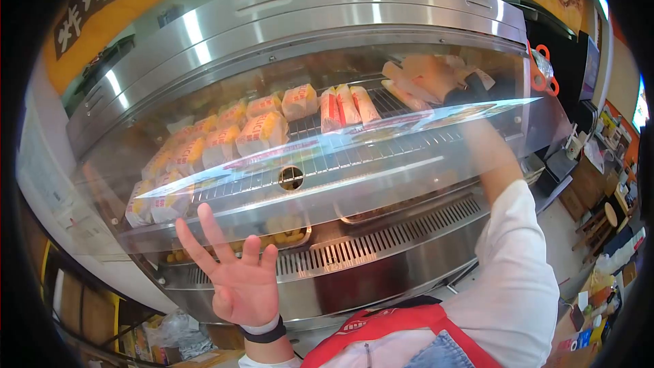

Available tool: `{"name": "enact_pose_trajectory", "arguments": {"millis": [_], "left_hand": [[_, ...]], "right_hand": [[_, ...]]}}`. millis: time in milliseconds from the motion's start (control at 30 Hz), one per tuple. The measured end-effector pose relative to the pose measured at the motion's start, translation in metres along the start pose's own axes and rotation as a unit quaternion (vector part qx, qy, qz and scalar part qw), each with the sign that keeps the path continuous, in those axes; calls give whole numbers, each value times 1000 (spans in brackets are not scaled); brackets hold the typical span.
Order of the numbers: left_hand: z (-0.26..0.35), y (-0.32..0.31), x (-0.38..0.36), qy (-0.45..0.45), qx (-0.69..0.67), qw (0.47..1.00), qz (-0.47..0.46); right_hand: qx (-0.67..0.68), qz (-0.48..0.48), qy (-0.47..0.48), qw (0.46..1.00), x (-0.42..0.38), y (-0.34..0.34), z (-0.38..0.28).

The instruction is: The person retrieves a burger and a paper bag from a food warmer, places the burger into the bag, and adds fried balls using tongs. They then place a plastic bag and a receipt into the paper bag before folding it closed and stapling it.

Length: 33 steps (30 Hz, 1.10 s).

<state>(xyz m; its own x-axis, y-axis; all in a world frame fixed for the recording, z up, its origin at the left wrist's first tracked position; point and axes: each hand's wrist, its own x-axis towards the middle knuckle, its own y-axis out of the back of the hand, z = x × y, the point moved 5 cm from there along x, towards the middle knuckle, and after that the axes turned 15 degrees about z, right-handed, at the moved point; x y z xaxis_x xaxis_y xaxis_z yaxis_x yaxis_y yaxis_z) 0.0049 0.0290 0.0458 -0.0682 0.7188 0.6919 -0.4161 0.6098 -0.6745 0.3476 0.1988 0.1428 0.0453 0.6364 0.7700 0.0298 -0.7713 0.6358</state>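
My left hand (246, 289) is raised at the lower edge of the curved clear cover (381, 194), fingers spread, holding nothing. My right arm reaches behind the cover into a display warmer. There my right hand (432, 71), a dark band at its wrist, is over the right end of the wire rack (436, 143), close by a paper-wrapped roll (407, 95). The cover blurs its fingers, so I cannot tell whether they grip anything. Left of it lie several slim wrapped rolls (347, 105) in red and white paper. Wrapped burgers (262, 133) stand in rows on the rack's left half.
Under the rack is a metal tray (303, 240) of small yellow pieces, above a slotted steel vent (381, 249). Orange-handled scissors (543, 68) hang at the case's right end. A wooden stool (603, 221) and cluttered goods stand at right; a plastic bag (178, 334) lies lower left.
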Motion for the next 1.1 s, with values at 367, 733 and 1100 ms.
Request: {"name": "enact_pose_trajectory", "arguments": {"millis": [367,733,1100], "left_hand": [[-3,9,-7,-14,29,998,52],[-7,23,-9,-16,69,992,101],[-1,99,-61,85,-7,896,437]], "right_hand": [[23,284,-69,956,85,-111,128],[810,-468,-46,351,-3,-45,-159],[710,-445,-141,528,-83,-19,-234]]}}
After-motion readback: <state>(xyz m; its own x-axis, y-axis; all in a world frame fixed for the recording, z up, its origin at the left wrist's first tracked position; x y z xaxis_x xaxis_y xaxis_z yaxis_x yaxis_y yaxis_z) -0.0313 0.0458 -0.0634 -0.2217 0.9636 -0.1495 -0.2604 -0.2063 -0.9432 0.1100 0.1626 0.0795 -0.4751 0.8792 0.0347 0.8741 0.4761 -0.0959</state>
